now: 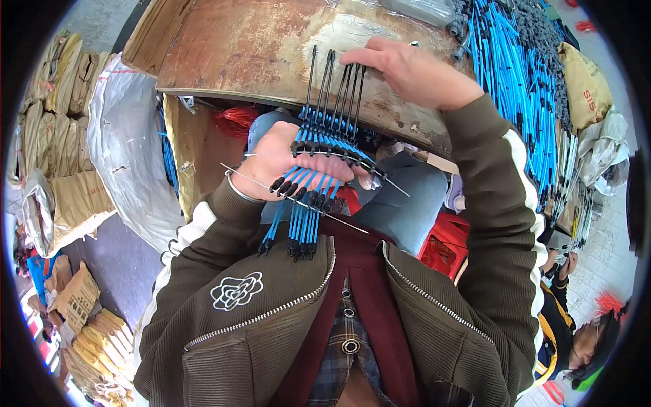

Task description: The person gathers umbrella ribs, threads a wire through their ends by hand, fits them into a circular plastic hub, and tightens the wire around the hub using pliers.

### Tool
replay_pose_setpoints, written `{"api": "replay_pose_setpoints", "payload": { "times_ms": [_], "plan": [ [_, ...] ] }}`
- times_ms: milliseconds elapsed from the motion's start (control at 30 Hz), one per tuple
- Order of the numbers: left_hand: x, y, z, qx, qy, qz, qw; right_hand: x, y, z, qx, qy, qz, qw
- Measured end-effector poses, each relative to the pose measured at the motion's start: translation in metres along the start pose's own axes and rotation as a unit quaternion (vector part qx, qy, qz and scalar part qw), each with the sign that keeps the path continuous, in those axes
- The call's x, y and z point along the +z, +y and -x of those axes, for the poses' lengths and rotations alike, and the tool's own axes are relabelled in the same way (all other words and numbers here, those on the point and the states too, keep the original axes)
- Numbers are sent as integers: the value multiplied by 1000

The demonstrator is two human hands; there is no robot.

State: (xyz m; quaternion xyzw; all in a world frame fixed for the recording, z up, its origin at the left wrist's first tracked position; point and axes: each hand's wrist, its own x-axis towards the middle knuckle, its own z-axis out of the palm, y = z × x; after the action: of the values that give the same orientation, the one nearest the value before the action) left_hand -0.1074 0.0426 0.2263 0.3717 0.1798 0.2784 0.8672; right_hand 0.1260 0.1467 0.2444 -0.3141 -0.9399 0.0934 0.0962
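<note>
Our left hand grips blue rods.
Its fingers clamp the bundle; beyond them our right hand meets black tips; whether its fingers pinch, we cannot tell.

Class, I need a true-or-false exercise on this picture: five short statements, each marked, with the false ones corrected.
1. The left hand holds a bundle of blue-and-black rods. True.
2. The right hand wears a glove. False: it is bare.
3. The right hand's fingers are at the upper ends of the held rods. True.
4. The big heap of blue rods lies on the person's left. False: the heap is on the right.
5. A white sack stands left of the wooden table. True.
</note>
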Motion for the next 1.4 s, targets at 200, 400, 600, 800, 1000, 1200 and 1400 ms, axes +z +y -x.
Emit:
{"api": "replay_pose_setpoints", "payload": {
  "times_ms": [200,400,600,800,1000,1200,1400],
  "plan": [
    [-5,-14,0,58,-30,-22,998,-2,8,10,-2,-51,-59,997],
    [-11,-13,-1,-7,-50,-40,998,-5,9,23,22,-36,-68,997],
    [-5,-16,-1,-5,-29,16,999,-3,10,24,15,-14,-75,997],
    [-10,-16,-1,4,-42,20,999,-1,10,21,16,-8,-69,997],
    [-8,-11,1,-41,-17,-45,998,0,8,15,14,-2,-52,999],
    [-8,-5,-5,32,-60,-55,996,2,2,5,-6,1,-3,1000],
    [-11,-13,-3,26,-45,38,998,5,-19,-2,-66,-8,165,984]
  ]
}}
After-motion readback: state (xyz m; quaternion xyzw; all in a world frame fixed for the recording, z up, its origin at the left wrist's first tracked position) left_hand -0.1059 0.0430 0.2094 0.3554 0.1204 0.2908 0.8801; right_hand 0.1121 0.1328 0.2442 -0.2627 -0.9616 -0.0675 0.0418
